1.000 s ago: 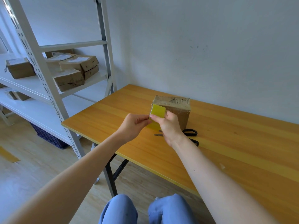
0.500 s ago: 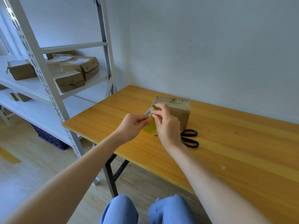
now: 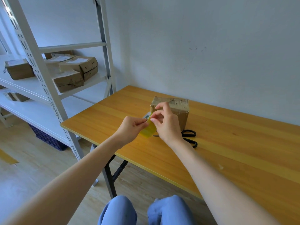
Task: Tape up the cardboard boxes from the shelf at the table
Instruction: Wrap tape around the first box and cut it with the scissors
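A yellow tape roll [image 3: 148,131] is held above the wooden table [image 3: 227,151], seen nearly edge-on, with its white printed core showing at the top. My left hand [image 3: 129,129] grips the roll from the left. My right hand [image 3: 167,122] pinches at the roll's top edge with thumb and forefinger. Just behind my hands stands a small cardboard box [image 3: 177,109] with old tape across its top. Several more cardboard boxes [image 3: 78,69] lie on the white shelf [image 3: 40,90] to the left.
Black scissors [image 3: 190,137] lie on the table right of my right wrist, beside the box. The metal shelf upright [image 3: 40,75] stands close to the table's left corner. A dark blue crate [image 3: 47,138] sits on the floor under the shelf.
The roll has turned from showing its flat yellow face to lying edge-on and lower. My right hand has shifted from behind the roll to pinching its top edge.
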`<state>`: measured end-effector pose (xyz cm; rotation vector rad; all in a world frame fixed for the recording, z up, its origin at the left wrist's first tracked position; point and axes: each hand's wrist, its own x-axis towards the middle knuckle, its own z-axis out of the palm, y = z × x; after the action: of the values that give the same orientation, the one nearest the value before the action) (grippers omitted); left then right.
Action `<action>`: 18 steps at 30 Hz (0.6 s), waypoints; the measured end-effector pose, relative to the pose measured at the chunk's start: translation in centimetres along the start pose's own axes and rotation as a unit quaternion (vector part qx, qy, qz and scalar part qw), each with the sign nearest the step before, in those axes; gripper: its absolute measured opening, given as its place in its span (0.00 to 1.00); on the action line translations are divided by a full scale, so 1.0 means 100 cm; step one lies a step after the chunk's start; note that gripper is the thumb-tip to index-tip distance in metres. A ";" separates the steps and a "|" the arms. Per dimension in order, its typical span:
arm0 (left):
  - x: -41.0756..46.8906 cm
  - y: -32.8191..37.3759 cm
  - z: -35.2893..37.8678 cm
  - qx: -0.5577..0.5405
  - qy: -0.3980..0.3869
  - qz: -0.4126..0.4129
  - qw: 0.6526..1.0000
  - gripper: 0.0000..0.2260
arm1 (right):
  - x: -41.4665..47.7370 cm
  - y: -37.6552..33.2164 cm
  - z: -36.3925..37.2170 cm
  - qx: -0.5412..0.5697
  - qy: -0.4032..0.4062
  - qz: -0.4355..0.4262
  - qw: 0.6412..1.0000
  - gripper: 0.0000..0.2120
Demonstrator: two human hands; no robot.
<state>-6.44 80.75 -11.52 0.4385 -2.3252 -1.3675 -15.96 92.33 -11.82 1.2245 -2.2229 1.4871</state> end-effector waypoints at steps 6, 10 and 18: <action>-0.004 -0.010 0.005 -0.011 -0.014 -0.021 1.000 0.07 | 0.000 0.004 -0.006 -0.002 -0.077 0.044 0.996 0.14; -0.001 -0.015 0.007 -0.043 0.004 -0.042 0.998 0.07 | -0.003 0.004 -0.002 -0.003 -0.065 0.048 0.997 0.16; 0.004 -0.019 0.009 -0.047 0.023 -0.036 0.998 0.07 | -0.004 0.007 0.010 -0.009 -0.031 0.038 0.999 0.18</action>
<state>-7.10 80.29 -13.53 0.5226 -2.2173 -1.4777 -15.94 91.76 -13.00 1.2089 -2.3415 1.4713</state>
